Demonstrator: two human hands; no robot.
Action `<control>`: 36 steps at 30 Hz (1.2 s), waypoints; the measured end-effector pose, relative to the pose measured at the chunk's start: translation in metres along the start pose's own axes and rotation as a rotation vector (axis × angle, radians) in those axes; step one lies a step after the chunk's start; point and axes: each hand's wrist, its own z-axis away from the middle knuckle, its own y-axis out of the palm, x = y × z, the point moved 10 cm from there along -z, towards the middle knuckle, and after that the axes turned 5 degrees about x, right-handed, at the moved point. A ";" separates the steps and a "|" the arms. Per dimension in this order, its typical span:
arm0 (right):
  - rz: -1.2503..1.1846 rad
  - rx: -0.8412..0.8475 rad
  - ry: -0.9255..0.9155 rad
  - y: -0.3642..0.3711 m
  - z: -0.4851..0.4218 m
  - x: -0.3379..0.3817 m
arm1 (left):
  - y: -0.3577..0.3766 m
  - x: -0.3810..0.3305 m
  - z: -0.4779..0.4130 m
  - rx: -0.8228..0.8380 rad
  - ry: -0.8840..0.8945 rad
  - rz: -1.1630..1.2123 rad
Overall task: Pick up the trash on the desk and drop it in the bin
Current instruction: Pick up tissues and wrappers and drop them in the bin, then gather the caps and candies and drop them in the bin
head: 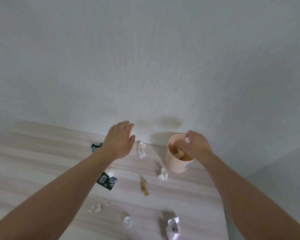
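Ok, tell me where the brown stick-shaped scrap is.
The brown stick-shaped scrap lies mid-desk in the head view, between the dark wrapper on its left and the crumpled white tissue to its upper right.

The light is soft and a bit dim, with a grey-blue tint. The wall [145, 58] is darker at 3 o'clock and at the corners. Soft shadows fall on the wall at 12 o'clock from the left hand [120, 139] and the cup [177, 154]. Small shadows lie just beside the scraps on the desk [33, 170]. The whole picture is a little blurry. The desk edge bends, and the arms look stretched at 6 o'clock.
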 end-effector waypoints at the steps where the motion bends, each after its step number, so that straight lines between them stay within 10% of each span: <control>1: 0.003 0.011 0.000 0.006 -0.006 0.000 | 0.002 0.005 -0.001 0.006 -0.011 0.007; 36: 0.298 -0.103 -0.204 -0.006 0.077 0.030 | 0.012 0.007 0.054 0.006 -0.070 -0.002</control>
